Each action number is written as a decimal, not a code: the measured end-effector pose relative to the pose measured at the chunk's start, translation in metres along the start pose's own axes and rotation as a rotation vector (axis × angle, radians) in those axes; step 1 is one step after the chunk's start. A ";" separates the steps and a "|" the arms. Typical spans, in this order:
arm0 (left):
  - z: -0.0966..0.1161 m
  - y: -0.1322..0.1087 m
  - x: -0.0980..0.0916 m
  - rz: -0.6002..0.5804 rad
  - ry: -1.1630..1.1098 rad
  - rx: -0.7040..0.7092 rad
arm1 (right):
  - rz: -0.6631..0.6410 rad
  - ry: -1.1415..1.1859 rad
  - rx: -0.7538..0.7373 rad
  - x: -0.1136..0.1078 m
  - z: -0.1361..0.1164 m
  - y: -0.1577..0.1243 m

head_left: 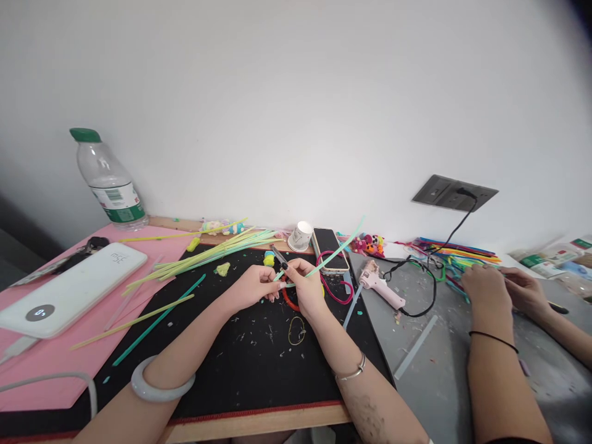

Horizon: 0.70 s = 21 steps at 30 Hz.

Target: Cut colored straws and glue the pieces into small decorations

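Note:
Above the black mat [259,364], my left hand [256,286] pinches one end of a mint-green pipe cleaner [340,250]. The fingers of my right hand [303,288] are closed round the same pipe cleaner, whose long free end points up to the right. A slim tool with a grey tip [277,254] sticks out at the right fingertips; its kind is hard to make out. Partly hidden behind the right hand lies a red curved piece [289,300]. Yellow and pale-green pipe cleaners [208,254] lie in a bundle beyond my left hand.
A paper cup [300,237] and a phone [331,246] stand behind my hands. Right of the mat lies a pink glue gun [382,288] with a black cord. A co-worker's hands [490,287] work at the far right. A power bank [74,287] and bottle [111,185] are left.

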<state>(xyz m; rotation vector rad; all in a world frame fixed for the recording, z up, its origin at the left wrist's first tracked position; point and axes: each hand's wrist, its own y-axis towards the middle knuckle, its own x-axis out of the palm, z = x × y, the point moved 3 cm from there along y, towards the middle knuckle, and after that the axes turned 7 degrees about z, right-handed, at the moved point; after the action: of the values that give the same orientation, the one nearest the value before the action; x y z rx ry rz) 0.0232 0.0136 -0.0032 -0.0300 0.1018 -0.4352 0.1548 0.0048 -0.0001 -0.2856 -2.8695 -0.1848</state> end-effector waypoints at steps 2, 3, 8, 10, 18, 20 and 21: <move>0.001 -0.001 0.000 -0.012 0.012 -0.014 | -0.002 0.004 -0.002 0.000 -0.001 0.000; 0.001 -0.001 0.000 -0.019 0.019 -0.015 | -0.004 0.008 0.001 0.000 -0.001 0.000; 0.002 -0.001 0.000 -0.047 0.023 0.005 | -0.013 0.027 -0.001 0.000 0.000 0.001; 0.002 0.000 -0.001 -0.055 0.010 0.005 | -0.015 0.033 -0.001 0.000 0.000 0.000; 0.006 0.001 -0.004 -0.017 -0.054 0.017 | 0.015 0.027 -0.016 0.000 -0.005 0.000; 0.004 0.001 -0.005 0.024 -0.064 0.029 | 0.030 0.029 -0.014 -0.001 -0.004 0.001; 0.003 0.002 -0.006 0.052 -0.067 0.038 | 0.036 0.023 -0.009 -0.002 -0.003 0.001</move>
<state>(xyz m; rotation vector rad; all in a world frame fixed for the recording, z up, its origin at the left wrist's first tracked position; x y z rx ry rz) 0.0188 0.0178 0.0006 -0.0044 0.0282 -0.3838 0.1572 0.0050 0.0023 -0.3342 -2.8395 -0.1929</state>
